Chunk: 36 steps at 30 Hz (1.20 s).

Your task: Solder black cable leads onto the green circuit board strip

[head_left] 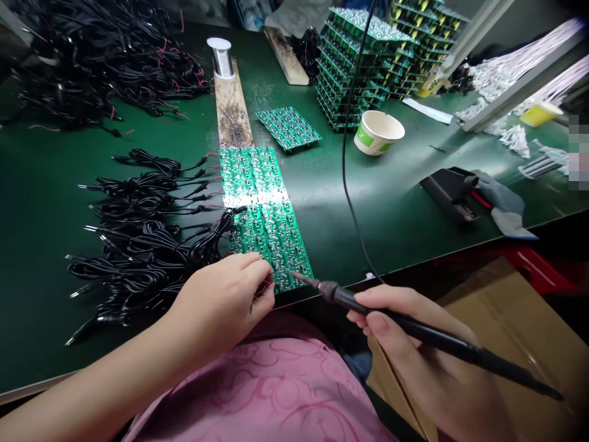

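Observation:
My left hand (225,298) is closed in a pinch on the thin wires of a black cable at the near end of a green circuit board panel (271,236). My right hand (414,344) grips a black soldering iron (414,328). Its tip rests at the panel's near right corner, close to my left fingertips. Several coiled black cables (142,239) lie in a row left of the panel, their red and black leads reaching toward its edge. A second green panel (251,172) lies just beyond the first.
A big heap of black cables (101,61) fills the far left. A wooden strip (232,110) with a metal cylinder (221,56), another board (289,127), stacked boards (363,55), a paper cup (378,132) and a black stand (453,193) sit on the green mat. A cardboard box (506,319) is at lower right.

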{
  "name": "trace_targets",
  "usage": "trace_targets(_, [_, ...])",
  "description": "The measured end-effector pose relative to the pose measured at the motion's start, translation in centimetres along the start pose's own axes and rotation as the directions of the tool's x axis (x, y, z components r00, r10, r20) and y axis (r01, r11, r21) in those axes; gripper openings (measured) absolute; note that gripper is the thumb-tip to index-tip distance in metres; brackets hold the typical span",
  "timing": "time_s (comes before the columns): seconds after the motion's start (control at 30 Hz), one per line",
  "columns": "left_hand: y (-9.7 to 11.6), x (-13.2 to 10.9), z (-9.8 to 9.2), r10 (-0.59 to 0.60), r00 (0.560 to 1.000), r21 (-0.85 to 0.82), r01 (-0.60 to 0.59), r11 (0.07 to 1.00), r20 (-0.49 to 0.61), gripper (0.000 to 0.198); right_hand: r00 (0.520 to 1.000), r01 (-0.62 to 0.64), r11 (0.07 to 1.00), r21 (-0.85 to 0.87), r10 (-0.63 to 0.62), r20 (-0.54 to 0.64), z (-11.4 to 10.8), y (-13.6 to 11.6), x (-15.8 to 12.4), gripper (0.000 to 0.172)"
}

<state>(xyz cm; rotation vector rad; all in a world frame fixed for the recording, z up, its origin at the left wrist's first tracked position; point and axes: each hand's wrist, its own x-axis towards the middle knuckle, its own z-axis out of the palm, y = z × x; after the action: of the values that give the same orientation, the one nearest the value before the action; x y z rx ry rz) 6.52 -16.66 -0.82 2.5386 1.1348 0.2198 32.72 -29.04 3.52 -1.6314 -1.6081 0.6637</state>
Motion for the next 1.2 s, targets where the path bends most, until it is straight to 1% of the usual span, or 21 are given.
trace_targets(0.1, [0.1, 0.0, 0.0, -0.003, 1.0, -0.012, 0.003, 1.0, 0.011, 0.022, 1.0, 0.002, 0.999, 0.051, -0.003, 0.023, 0.5, 0.0, 0.2, 0.013])
trace_targets(0.3, [0.1, 0.0, 0.0, -0.015, 1.0, -0.011, 0.015, 1.0, 0.027, 0.022, 0.999, -0.024, 0.997, 0.078, 0.021, 0.035, 1.0, 0.0, 0.5, 0.012])
trace_targets(0.4, [0.1, 0.1, 0.1, -0.014, 1.0, -0.012, 0.014, 1.0, 0.026, 0.022, 0.998, -0.022, 0.997, 0.075, 0.018, 0.053, 0.9, -0.2, 0.6, 0.012])
trace_targets(0.5, [0.1, 0.1, 0.1, -0.009, 1.0, -0.009, 0.009, 1.0, 0.017, 0.021, 0.998, -0.012, 0.999, 0.032, 0.01, 0.067, 0.7, -0.4, 0.8, 0.012])
trace_targets(0.57, [0.1, 0.0, 0.1, -0.007, 1.0, -0.003, 0.007, 1.0, 0.012, 0.021, 0.997, 0.021, 1.0, -0.011, -0.02, 0.071, 0.5, -0.7, 1.0, 0.012])
trace_targets(0.63, [0.1, -0.1, 0.0, -0.009, 1.0, -0.003, 0.009, 1.0, 0.012, 0.021, 0.993, 0.099, 0.993, -0.071, -0.094, 0.071, 0.2, -1.2, 1.2, 0.012])
trace_targets(0.73, [0.2, -0.1, 0.0, -0.008, 1.0, -0.007, 0.008, 1.0, 0.017, 0.021, 0.968, 0.232, 0.96, -0.159, -0.211, 0.135, -0.1, -2.1, 1.4, 0.016])
trace_targets(0.8, [0.2, 0.0, 0.0, -0.002, 1.0, -0.003, 0.002, 1.0, 0.011, 0.021, 0.96, 0.259, 0.948, -0.186, -0.233, 0.154, -0.2, -2.5, 1.4, 0.017])
trace_targets(0.87, [0.2, 0.0, 0.1, 0.002, 1.0, 0.004, -0.002, 1.0, 0.004, 0.02, 0.968, 0.244, 0.945, -0.218, -0.226, 0.107, -0.5, -2.6, 1.1, 0.015])
trace_targets(0.93, [0.2, -0.1, 0.1, 0.001, 1.0, 0.01, -0.001, 1.0, 0.0, 0.02, 0.98, 0.199, 0.946, -0.257, -0.198, 0.031, -0.7, -2.5, 0.8, 0.013])
trace_targets(1.0, [0.2, -0.1, 0.2, 0.001, 1.0, 0.015, -0.001, 1.0, -0.002, 0.02, 0.985, 0.159, 0.948, -0.274, -0.17, -0.017, -0.8, -2.4, 0.5, 0.013])
trace_targets(1.2, [0.1, -0.1, 0.1, 0.006, 1.0, 0.024, -0.006, 1.0, 0.008, 0.018, 0.99, 0.115, 0.974, -0.198, -0.129, -0.061, -0.6, -1.9, 0.1, 0.011])
